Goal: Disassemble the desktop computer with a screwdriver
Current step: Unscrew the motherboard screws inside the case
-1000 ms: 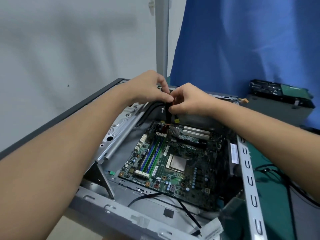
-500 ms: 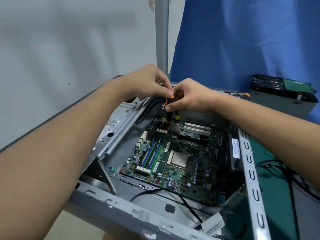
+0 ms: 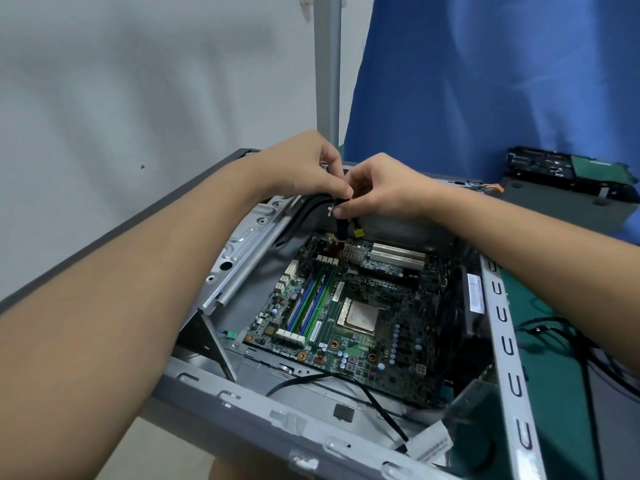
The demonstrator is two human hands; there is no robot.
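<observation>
A: Where is the desktop computer [image 3: 242,420]?

B: It lies on its side in the lower middle of the view, side panel off, so you look straight down into the grey metal case. The green motherboard [image 3: 377,341] sits flat inside it, with the bare processor [image 3: 360,317] near its middle and the blue and green memory slots [image 3: 311,303] to the left of that.

A: And the hands?

B: Both are over the far end of the board, fingertips almost touching each other. The left hand [image 3: 304,168] has its fingers curled, and thumb and forefinger pinch the black cable [image 3: 341,225] from above. The right hand [image 3: 377,192] is curled too, and its thumb and fingers pinch the same cable just beside the left thumb. Neither hand is spread wide; both grips are narrow and tight.

A: Where does that cable go?

B: Down from the fingers to the far left corner of the motherboard. A small yellow plug [image 3: 358,233] hangs just right of it. More black cables [image 3: 304,209] run off to the left under the left hand, along the case wall. A speck of orange shows between the fingertips, but I cannot tell what it is.

A: Anything else around?

B: A hard drive [image 3: 561,168] rests on a grey box [image 3: 561,209] at the far right, well apart from the hands, in front of a blue cloth [image 3: 485,81]. The surface [image 3: 554,358] beside the case is green, with thin dark wires on it.
</observation>
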